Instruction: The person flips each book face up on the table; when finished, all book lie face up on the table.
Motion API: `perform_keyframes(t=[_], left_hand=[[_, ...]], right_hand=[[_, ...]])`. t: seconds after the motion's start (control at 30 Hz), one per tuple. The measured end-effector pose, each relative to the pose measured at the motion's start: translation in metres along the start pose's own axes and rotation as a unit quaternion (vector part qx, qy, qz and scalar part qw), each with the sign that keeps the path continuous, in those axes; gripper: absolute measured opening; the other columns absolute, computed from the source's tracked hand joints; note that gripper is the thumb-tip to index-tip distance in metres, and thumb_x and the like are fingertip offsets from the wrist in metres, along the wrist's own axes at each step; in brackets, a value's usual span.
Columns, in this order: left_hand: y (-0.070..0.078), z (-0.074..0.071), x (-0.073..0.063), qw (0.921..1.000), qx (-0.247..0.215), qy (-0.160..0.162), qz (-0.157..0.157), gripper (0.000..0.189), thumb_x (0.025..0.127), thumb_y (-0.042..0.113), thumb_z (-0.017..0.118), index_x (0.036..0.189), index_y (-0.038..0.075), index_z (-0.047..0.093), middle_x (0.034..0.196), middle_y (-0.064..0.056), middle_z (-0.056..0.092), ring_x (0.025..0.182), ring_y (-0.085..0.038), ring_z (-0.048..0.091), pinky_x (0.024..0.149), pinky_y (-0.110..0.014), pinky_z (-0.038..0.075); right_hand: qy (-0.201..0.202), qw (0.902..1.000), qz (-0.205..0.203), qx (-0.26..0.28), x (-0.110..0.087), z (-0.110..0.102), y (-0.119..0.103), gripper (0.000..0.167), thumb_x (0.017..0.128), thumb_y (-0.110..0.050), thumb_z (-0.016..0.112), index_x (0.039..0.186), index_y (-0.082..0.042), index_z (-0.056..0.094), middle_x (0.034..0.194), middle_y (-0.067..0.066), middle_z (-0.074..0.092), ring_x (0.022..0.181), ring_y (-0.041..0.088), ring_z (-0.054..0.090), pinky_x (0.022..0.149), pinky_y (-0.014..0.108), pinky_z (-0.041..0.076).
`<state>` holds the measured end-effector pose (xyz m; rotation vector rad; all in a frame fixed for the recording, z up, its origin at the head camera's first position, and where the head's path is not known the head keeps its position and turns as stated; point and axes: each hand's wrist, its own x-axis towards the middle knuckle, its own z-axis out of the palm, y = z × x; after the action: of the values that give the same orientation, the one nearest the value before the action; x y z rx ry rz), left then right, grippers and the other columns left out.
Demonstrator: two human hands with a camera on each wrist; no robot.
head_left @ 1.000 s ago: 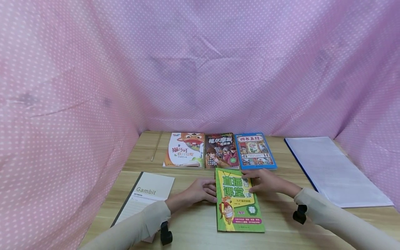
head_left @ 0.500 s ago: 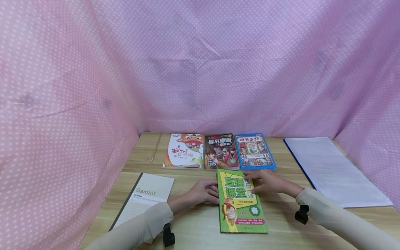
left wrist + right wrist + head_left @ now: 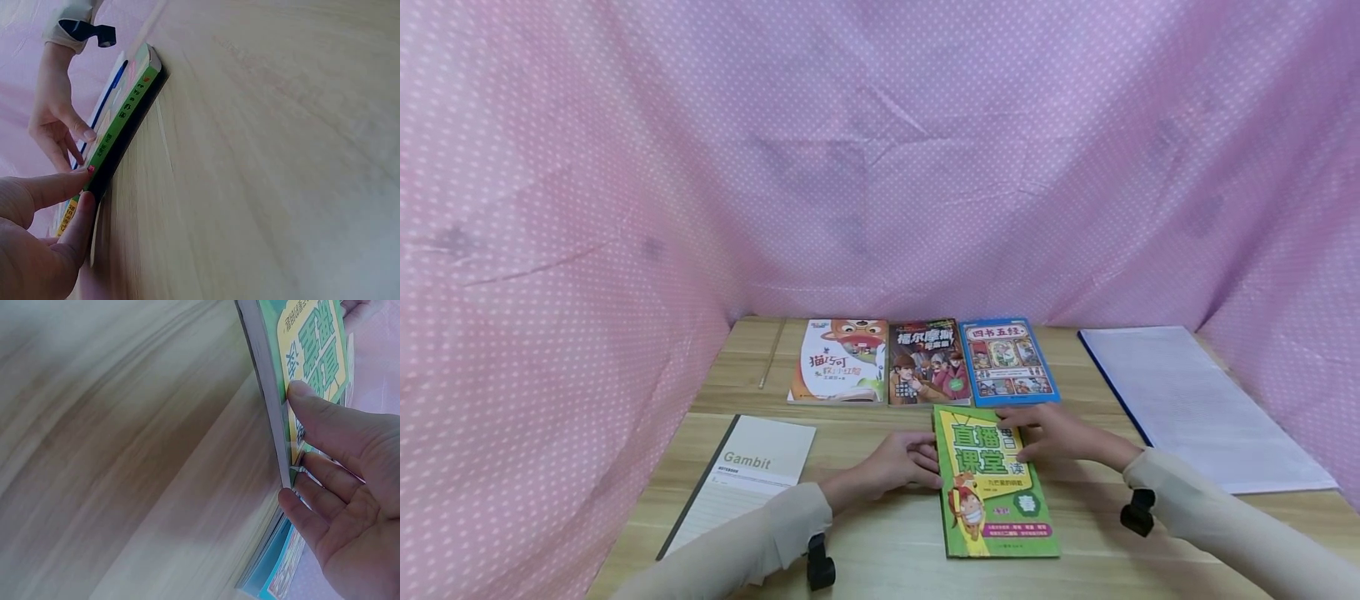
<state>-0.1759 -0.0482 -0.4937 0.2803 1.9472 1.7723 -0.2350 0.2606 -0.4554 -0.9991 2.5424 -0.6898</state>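
A green and yellow children's book [image 3: 996, 500] lies face up near the front of the table between two hands. The left hand [image 3: 898, 462] holds it at the spine [image 3: 124, 112], thumb and curled fingertips against that side. The right hand [image 3: 1056, 435] grips the far right corner. In the right wrist view its thumb [image 3: 312, 397] presses on the cover, while the other fingers [image 3: 306, 515] bend around the top edge. A dark shadow runs under the spine in the left wrist view.
Three books stand in a row behind: a white one [image 3: 838, 367], a dark one [image 3: 928, 367] and a blue one [image 3: 1011, 367]. A Gambit notebook [image 3: 745, 467] lies left, a pencil-like stick [image 3: 772, 354] beyond it. A white blue-edged folder [image 3: 1202, 400] lies right. Pink dotted cloth [image 3: 880, 167] surrounds the table.
Both hands have moved to the right together with the green book, sliding it along the table. The row of books, notebook and folder keep their places apart from a slight camera shift.
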Motion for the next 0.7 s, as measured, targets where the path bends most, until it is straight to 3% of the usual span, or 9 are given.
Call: perform_keyframes(t=[0.5,0.7], left_hand=[[0.003,0.019,0.011,0.9998,0.011,0.017,-0.008,0.068,0.08,-0.009,0.08,0.143,0.0,0.055,0.103,-0.008,0.072,0.095,-0.022,0.075,0.083,-0.031,0.063],[0.003,0.024,0.016,0.9994,0.028,0.019,-0.007,0.07,0.08,-0.006,0.081,0.144,-0.002,0.054,0.1,-0.005,0.071,0.091,-0.016,0.074,0.081,-0.028,0.063]], right_hand=[[0.0,0.9999,0.013,0.002,-0.01,-0.008,0.014,0.052,0.084,-0.023,0.083,0.131,-0.008,0.069,0.15,0.023,0.052,0.139,0.048,0.046,0.105,0.06,0.048],[0.001,0.9997,0.022,0.012,-0.013,-0.012,0.014,0.05,0.083,-0.02,0.084,0.13,-0.006,0.07,0.15,0.025,0.051,0.138,0.051,0.045,0.104,0.06,0.049]])
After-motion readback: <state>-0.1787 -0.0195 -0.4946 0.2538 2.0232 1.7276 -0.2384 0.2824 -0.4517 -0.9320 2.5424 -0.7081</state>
